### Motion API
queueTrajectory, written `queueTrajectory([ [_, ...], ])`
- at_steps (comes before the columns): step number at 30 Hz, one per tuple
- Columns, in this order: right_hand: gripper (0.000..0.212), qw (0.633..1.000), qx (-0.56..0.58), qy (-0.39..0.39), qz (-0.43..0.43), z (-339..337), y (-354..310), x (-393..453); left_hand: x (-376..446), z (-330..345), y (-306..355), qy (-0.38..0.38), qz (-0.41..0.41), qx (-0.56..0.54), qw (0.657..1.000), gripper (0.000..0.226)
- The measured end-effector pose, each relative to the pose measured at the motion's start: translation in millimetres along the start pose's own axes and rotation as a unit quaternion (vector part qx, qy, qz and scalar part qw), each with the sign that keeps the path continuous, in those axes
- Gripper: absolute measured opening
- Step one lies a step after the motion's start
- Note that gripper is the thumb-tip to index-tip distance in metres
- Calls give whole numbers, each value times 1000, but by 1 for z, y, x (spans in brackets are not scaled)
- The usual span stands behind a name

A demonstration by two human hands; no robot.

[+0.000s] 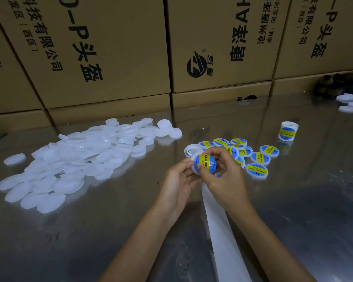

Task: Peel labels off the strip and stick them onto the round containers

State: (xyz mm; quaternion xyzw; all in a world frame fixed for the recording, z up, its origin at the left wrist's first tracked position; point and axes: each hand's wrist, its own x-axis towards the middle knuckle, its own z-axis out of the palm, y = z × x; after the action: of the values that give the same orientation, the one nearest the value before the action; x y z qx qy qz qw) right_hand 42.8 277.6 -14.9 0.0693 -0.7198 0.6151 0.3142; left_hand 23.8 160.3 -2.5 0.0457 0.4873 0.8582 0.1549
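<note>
Just right of frame centre, a white round container [202, 164] bearing a blue-and-yellow label [205, 163] is gripped by curled fingers of the left hand [178, 181] and the right hand [224, 176], raised above the white strip [222, 231], forearms entering from the lower edge.

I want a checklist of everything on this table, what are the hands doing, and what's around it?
Surface: shiny metal table.
Job's things: held container with blue-yellow label; unlabelled white pile at left; labelled pile; label roll standing apart; empty white strip trailing toward the viewer.
Clutter: more white pieces far right.
Grippers: left hand and right hand both grip the held container.
Cables: nothing seen.
Surroundings: printed cardboard boxes stacked behind.
</note>
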Motion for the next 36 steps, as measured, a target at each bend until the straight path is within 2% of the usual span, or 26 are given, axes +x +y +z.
queueTrajectory([
  [11,24,998,-64,8,-14,0,2,-1,-3,1,2,-12,16,25,999,44],
  [15,25,989,-141,21,-39,-2,4,1,-2,-1,3,-1,11,5,1000,34],
  [19,28,985,-165,25,-42,-2,5,0,-1,-1,3,13,-10,-25,1000,24],
  [21,39,984,-175,20,-41,-2,6,0,-1,-2,4,10,-21,-49,999,24],
  [23,63,985,-174,10,-16,-5,9,1,-3,-3,6,-2,-30,-71,997,26],
  [25,75,985,-172,6,12,-8,11,3,-4,-4,7,-18,-39,-91,995,30],
  [29,64,987,-159,7,4,-9,10,3,-3,-4,8,-33,-49,-122,991,40],
  [33,52,989,-147,8,29,-9,13,4,-5,-3,9,-53,-49,-122,990,32],
  [36,44,989,-147,20,16,-9,14,3,-6,-3,9,-71,-44,-107,991,35],
])
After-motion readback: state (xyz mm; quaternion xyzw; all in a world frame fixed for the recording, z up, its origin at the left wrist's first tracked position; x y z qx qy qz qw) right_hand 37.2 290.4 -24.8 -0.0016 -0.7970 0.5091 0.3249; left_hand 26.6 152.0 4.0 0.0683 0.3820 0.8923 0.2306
